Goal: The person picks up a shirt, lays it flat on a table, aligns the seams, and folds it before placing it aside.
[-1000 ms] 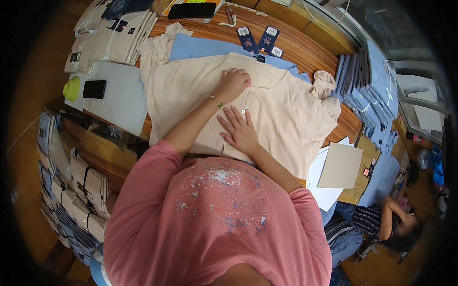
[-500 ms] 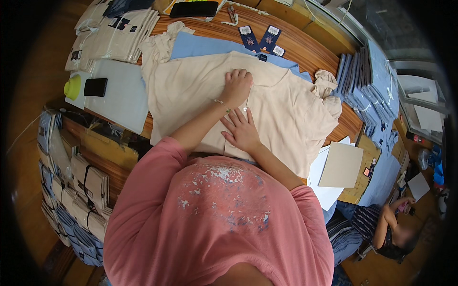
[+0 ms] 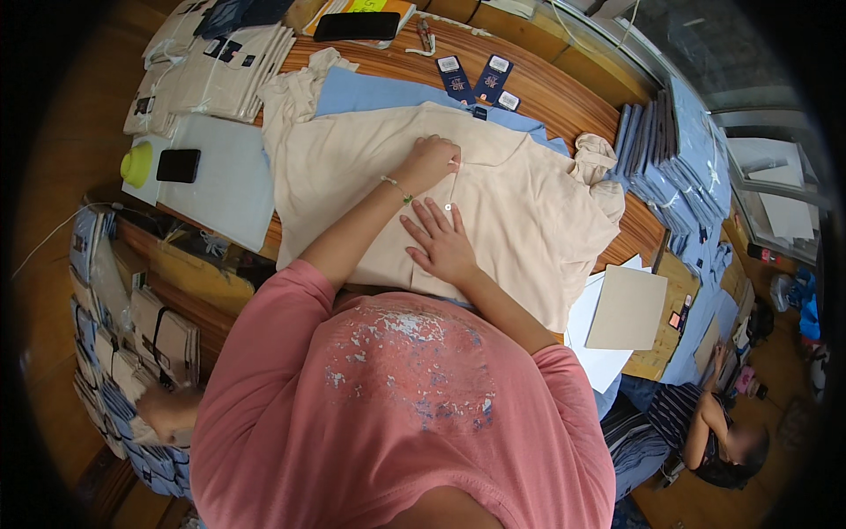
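A cream shirt [image 3: 352, 176] lies spread over the wooden table, its folded-in sleeves bunched at both sides. My left hand [image 3: 430, 166], with a bracelet at the wrist, is closed, pinching the edge of the button placket. Just below it, my right hand [image 3: 441, 240] lies flat on the fabric with fingers spread, beside a white button [image 3: 448, 207]. From under the shirt's far edge shows a light blue garment [image 3: 361, 93]. Dark blue hang tags [image 3: 454, 79] rest beyond the collar.
Folded blue shirts [image 3: 674, 150] are stacked at right, folded beige ones [image 3: 233, 75] far left. Cardboard [image 3: 627, 309] lies near right. Phones [image 3: 357, 26] and a yellow-green roll [image 3: 136, 164] sit on the table. At lower left is another person's blurred hand [image 3: 167, 414]; a person [image 3: 696, 423] sits lower right.
My left hand has shifted slightly down and left, its fingers drawn together on the placket. Another person's hand has appeared at lower left. The seated person's arm has moved.
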A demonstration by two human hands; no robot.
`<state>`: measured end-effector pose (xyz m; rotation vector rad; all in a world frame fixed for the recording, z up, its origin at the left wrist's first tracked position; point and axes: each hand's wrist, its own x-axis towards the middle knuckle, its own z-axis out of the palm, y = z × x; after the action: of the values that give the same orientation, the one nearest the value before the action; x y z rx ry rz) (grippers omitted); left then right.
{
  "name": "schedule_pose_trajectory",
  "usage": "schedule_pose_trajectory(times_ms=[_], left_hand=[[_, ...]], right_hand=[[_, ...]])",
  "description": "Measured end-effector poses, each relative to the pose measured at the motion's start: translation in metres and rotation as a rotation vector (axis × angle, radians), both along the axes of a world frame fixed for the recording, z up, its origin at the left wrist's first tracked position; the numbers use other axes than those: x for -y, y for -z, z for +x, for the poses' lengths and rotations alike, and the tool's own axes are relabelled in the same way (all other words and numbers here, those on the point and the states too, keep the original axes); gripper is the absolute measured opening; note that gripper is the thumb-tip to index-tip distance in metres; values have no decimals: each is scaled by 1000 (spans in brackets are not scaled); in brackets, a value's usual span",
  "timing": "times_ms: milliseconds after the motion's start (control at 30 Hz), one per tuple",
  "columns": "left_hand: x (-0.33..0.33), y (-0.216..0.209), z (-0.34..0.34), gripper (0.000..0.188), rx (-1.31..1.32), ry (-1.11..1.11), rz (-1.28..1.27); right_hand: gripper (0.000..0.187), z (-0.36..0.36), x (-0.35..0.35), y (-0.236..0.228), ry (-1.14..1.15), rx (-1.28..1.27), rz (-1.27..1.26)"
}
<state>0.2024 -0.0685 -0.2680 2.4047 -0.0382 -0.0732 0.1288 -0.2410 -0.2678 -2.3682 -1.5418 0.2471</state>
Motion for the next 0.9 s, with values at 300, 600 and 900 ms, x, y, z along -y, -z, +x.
schedule_pose_trajectory(times_ms=[300, 600, 900], left_hand=[[12, 24, 0, 10, 65, -298, -81], [21, 25, 2, 12, 54, -360, -34], [-22, -6, -10, 20, 104, -141, -35]], right_hand=[[56, 0, -1, 0, -7, 4, -28], [56, 2, 0, 1, 4, -7, -33], [20, 68, 7, -32, 351, -80, 427]])
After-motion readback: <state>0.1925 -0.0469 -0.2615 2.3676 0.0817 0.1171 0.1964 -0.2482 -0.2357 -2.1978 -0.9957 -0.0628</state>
